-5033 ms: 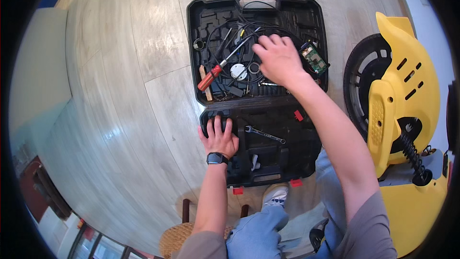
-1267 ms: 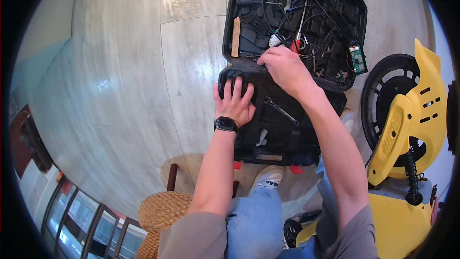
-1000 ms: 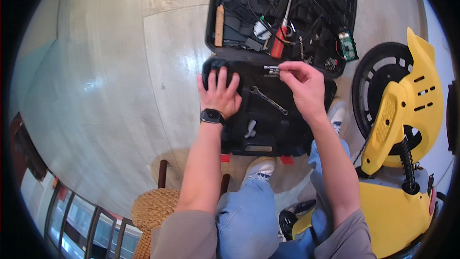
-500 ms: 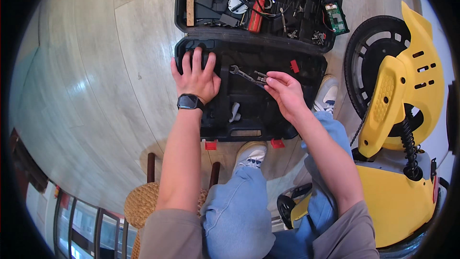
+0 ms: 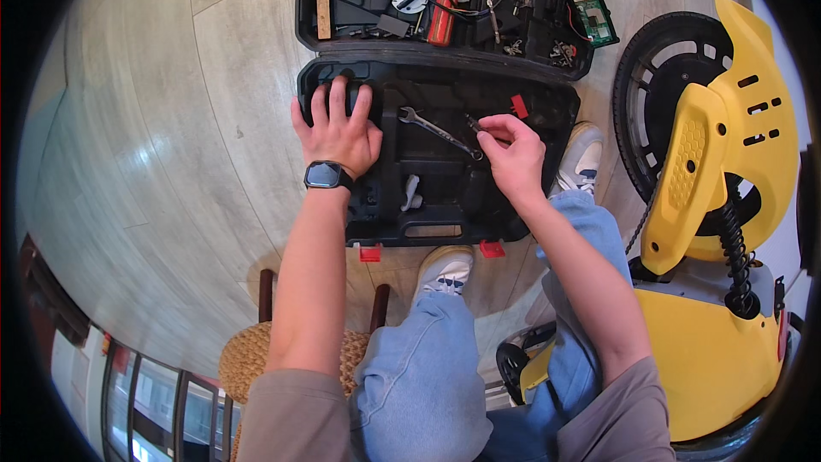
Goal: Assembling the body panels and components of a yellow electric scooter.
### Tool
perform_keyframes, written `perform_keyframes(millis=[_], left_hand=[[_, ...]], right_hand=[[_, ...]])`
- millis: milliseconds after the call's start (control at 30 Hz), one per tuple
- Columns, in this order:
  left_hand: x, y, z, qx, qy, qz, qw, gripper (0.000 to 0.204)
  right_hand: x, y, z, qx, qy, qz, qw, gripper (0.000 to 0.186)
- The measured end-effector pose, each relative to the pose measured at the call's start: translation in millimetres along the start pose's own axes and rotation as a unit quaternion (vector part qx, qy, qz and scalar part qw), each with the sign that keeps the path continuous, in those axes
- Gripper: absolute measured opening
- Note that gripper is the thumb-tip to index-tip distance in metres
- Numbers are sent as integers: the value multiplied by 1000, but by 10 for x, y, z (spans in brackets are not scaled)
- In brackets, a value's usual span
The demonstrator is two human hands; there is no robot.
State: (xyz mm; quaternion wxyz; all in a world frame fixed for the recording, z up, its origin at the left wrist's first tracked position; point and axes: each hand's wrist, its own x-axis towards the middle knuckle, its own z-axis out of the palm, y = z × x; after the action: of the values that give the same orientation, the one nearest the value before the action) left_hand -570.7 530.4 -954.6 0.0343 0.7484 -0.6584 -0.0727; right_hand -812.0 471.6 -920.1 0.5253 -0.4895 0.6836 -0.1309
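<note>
My left hand point(image 5: 340, 133), with a watch on its wrist, rests with fingers spread over the left part of the black tool case point(image 5: 428, 68). What lies under the fingertips is dark and hard to tell. Over the same half of the case, my right hand point(image 5: 516, 154) pinches a small dark metal piece point(image 5: 473, 122), mostly hidden by the fingers. A combination wrench point(image 5: 440, 133) lies slanted in the case, its ring end close to the right fingertips. Below it sits a small grey-white part point(image 5: 411, 193), and a red plastic piece point(image 5: 519, 106) is beyond the right hand.
In the case's far half lie a red-handled screwdriver point(image 5: 443, 15), cables, a wooden strip point(image 5: 323, 2), a green circuit board point(image 5: 592, 17) and small screws point(image 5: 563, 53). A yellow vehicle point(image 5: 710, 359) with a black wheel point(image 5: 671, 111) stands at right. A woven stool point(image 5: 248, 359) is at lower left.
The case has shifted slightly left and up in view. My right hand has turned and drawn back from the wrench, now fully visible on the case. My left hand stays over the same spot.
</note>
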Motion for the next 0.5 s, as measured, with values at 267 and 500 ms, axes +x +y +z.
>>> perform_keyframes(millis=[267, 500], left_hand=[[0, -25, -4, 6, 8, 7, 1000, 50], [-1, -19, -3, 14, 2, 7, 1000, 50]], right_hand=[[50, -14, 140, -70, 49, -167, 982, 28], [102, -22, 421, -40, 103, -226, 968, 38]])
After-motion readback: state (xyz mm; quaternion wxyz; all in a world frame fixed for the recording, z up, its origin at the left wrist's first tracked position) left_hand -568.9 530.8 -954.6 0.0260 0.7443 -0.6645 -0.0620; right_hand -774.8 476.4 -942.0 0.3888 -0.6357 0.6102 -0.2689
